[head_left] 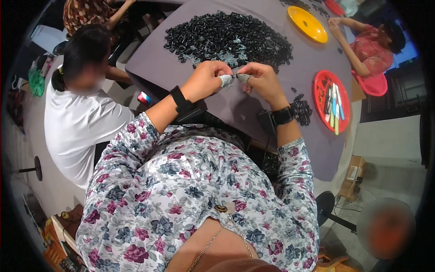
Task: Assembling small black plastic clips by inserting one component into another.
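Note:
My left hand point(206, 79) and my right hand point(260, 79) meet above the grey table point(154, 68), fingertips almost touching. Both thumbs wear pale finger wraps. They pinch something very small between them; it is too tiny to name. Just beyond my hands lies a large heap of small black parts point(229, 38). A smaller cluster of black parts point(302, 110) sits right of my right wrist. Both wrists wear black bands.
A red plate point(319, 90) with several coloured pens lies at the right; a yellow plate point(308, 23) sits farther back. A person in white point(81, 122) sits at my left, another in red point(369, 50) at the far right. A stool point(324, 206) stands below the table's edge.

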Demonstrator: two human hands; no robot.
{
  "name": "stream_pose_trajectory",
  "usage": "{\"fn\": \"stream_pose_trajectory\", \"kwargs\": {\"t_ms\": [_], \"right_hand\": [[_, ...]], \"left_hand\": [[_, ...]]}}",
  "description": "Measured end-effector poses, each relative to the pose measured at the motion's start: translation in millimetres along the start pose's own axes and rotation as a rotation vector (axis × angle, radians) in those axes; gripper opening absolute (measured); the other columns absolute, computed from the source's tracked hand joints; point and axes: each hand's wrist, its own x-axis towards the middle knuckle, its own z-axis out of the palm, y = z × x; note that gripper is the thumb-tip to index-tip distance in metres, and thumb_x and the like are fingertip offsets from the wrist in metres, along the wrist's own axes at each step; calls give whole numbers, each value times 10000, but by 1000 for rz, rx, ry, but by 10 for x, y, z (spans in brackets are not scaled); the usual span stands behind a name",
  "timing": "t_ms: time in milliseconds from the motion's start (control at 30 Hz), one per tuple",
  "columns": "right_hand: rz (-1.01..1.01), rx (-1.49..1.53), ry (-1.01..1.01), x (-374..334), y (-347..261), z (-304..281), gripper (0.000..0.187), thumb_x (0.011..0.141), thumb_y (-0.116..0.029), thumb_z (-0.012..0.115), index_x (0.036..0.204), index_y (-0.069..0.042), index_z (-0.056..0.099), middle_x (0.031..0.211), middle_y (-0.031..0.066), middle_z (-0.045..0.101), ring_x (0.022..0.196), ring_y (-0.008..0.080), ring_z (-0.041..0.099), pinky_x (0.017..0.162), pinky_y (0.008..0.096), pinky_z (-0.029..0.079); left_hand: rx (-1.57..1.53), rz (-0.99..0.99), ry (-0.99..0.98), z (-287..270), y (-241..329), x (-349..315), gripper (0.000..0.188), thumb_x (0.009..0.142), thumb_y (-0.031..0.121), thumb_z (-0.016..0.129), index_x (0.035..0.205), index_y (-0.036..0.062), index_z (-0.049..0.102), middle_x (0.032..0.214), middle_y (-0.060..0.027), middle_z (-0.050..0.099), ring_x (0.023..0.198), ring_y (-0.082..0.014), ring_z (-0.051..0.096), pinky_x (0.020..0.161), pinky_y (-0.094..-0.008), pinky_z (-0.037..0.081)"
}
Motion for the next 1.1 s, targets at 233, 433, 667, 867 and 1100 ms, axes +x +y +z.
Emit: {"fn": "stream_pose_trajectory", "kwargs": {"t_ms": [233, 433, 667, 867, 1100], "right_hand": [[-1, -8, -14, -72, 23, 66, 161, 836, 27, 605, 972, 0, 687, 796, 12, 668, 629, 65, 615, 544, 199, 476], [-21, -36, -15, -124, 24, 58, 239, 798, 59, 553, 1001, 16, 671, 826, 26, 667, 651, 77, 621, 565, 199, 485], [77, -24, -82, -167, 40, -4, 235, 807, 59, 545, 1006, 13, 662, 866, 40, 671, 678, 84, 639, 561, 211, 508], [109, 34, -32, -214, -34, 60, 273, 811, 72, 534, 1060, 15, 630, 942, 57, 674, 683, 88, 638, 581, 215, 524], [15, 78, -82, -284, -110, 109, 385, 790, 107, 502, 1143, 12, 622, 1011, 72, 663, 856, 119, 653, 666, 230, 550]], "left_hand": [[6, 74, -14, 37, -122, 34, 55, 862, -10, 642, 898, -3, 683, 672, 42, 589, 556, -35, 496, 482, -225, 379], [-62, -19, -87, 24, -41, 35, 81, 859, -26, 635, 909, -15, 697, 684, 19, 612, 571, -42, 524, 502, -215, 409], [-146, -110, -143, 26, -51, 43, 121, 854, -53, 611, 930, -44, 705, 705, -15, 637, 568, -56, 542, 493, -216, 416], [-311, -127, -113, 7, -68, 50, 180, 851, -81, 573, 954, -38, 715, 729, -28, 655, 588, -61, 554, 510, -215, 428], [-489, -191, -222, -45, -45, 45, 160, 916, 10, 606, 1052, -20, 686, 836, -36, 694, 634, -61, 608, 558, -192, 498]]}}
